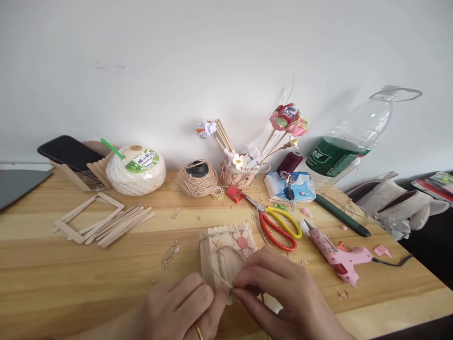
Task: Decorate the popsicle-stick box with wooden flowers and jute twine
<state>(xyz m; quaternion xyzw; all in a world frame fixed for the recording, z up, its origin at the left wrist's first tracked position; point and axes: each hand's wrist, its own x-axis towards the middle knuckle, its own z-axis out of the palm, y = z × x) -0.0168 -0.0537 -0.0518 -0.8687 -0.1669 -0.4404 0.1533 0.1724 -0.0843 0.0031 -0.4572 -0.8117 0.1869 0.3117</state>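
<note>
A small piece built of craft sticks (218,257) lies near the table's front, trimmed with cord along its far end and a pink round wax-like seal with a bow. Over it curves a loop of jute twine (221,274). My right hand (283,288) pinches the twine between thumb and fingertips at the near end of the piece. Close against it, my left hand (184,302) is closed, its fingers curled and its tips at the same twine; its grip is partly hidden.
Scissors (278,226) and a pink glue gun (339,257) lie to the right. Behind stand a twine ball (197,179), a flower-filled stick holder (239,175) and a tilted plastic bottle (350,137). Loose craft sticks (122,224), a white coconut (136,172) and a phone (71,152) are left.
</note>
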